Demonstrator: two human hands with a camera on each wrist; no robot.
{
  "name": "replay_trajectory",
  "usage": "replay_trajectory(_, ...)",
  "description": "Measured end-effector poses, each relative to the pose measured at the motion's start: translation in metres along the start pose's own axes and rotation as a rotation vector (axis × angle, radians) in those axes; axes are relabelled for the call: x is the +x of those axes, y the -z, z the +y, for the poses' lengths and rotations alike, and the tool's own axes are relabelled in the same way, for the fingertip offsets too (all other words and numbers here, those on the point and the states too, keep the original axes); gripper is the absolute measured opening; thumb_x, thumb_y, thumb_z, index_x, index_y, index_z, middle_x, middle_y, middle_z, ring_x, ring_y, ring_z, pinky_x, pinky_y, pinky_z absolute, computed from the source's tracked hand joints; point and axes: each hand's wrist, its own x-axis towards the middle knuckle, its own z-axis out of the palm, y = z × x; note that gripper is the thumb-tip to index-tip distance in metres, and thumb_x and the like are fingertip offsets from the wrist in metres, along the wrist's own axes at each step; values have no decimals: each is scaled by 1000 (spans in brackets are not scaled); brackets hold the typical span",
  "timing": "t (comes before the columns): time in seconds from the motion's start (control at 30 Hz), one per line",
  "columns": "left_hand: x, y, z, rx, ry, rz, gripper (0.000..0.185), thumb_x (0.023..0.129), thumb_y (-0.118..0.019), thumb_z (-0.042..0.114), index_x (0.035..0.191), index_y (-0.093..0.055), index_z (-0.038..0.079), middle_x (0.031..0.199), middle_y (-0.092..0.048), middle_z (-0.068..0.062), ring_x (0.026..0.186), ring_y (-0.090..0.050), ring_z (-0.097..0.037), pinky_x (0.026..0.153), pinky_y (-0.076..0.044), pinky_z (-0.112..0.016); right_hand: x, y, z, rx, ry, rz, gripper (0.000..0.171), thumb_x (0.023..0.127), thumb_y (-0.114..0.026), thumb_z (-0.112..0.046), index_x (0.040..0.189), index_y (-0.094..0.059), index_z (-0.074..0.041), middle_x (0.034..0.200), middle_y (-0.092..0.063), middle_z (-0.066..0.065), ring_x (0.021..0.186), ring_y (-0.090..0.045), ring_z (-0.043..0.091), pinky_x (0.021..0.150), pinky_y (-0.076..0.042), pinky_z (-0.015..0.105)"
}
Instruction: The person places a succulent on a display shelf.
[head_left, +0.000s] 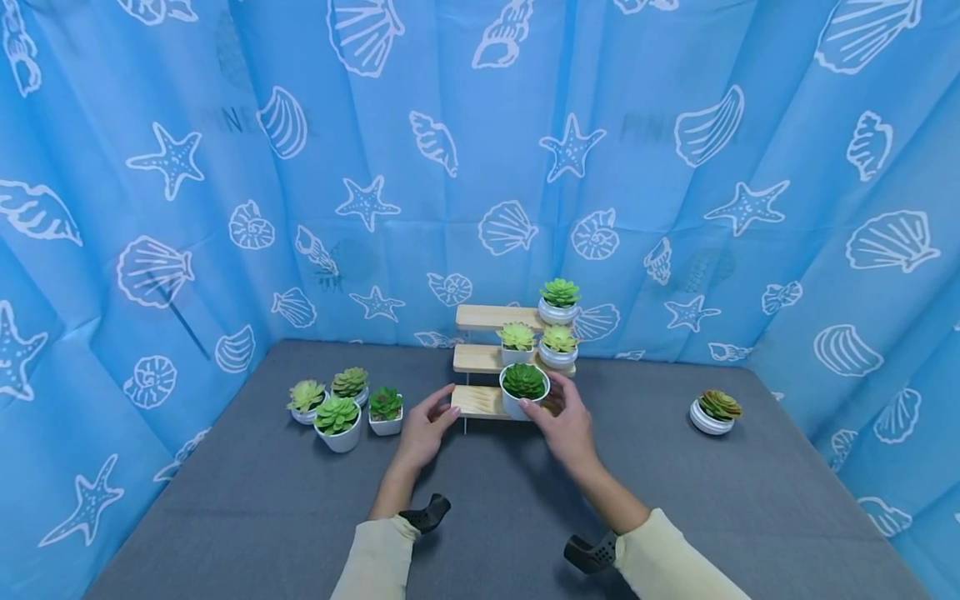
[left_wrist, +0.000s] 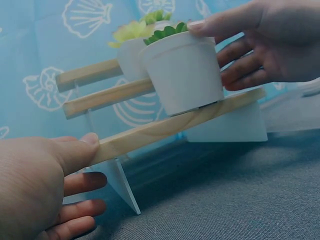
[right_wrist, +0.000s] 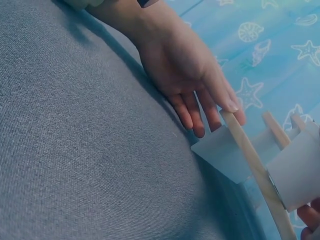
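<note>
Just below mid-frame, you are apparently settling the potted succulent [head_left: 524,392] on the lowest wooden shelf [head_left: 477,401], right hand [head_left: 567,423] clamping fingers on it, left hand [head_left: 423,431] pinching the shelf's end, next probably needing gentle release.

Blue curtain [head_left: 480,187] with white shells [head_left: 508,228] and starfish [head_left: 573,149]; grey table [head_left: 247,500]; cream sleeves [head_left: 375,558]; tan shelf [head_left: 476,400], grained. Head view, five o'clock: white pot [head_left: 513,407], dark-green plant [head_left: 524,381]; four o'clock: brownish-green succulent [head_left: 720,404].
</note>
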Motion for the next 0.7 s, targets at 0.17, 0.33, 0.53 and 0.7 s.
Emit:
replay_trajectory(0.17, 0, 0, 0, 1, -7, 2, 46, 96, -64, 25, 140, -55, 18, 130, -59, -10, 114, -56, -24, 92, -46, -46, 1, -1, 0, 7, 4, -5, 61, 83, -79, -18, 134, -48, -3, 127, -58, 18, 115, -56, 29, 97, -45, 42)
replay_trajectory(0.33, -1, 0, 0, -3, -6, -2, 46, 96, -64, 25, 140, -54, 16, 131, -58, -9, 114, -56, -24, 93, -45, -46, 1, -1, 1, -2, 5, -12, 60, 84, -78, -19, 134, -48, -4, 128, -58, 18, 115, -56, 29, 97, -45, 43)
replay_trajectory(0.53, 0, 0, -1, -3, -8, -6, 45, 96, -63, 26, 140, -55, 17, 131, -58, -10, 114, -56, -24, 93, -45, -46, -1, 4, 1, -9, -9, -18, 61, 86, -77, -20, 136, -46, -4, 129, -57, 18, 118, -55, 30, 99, -43, 43)
replay_trajectory(0.7, -1, 1, 0, -7, -15, -6, 44, 96, -63, 26, 139, -56, 20, 132, -58, -9, 114, -56, -24, 92, -46, -46, -6, 14, -1, 11, -62, -37, 60, 90, -72, -23, 140, -43, -4, 131, -55, 20, 121, -52, 32, 100, -42, 47)
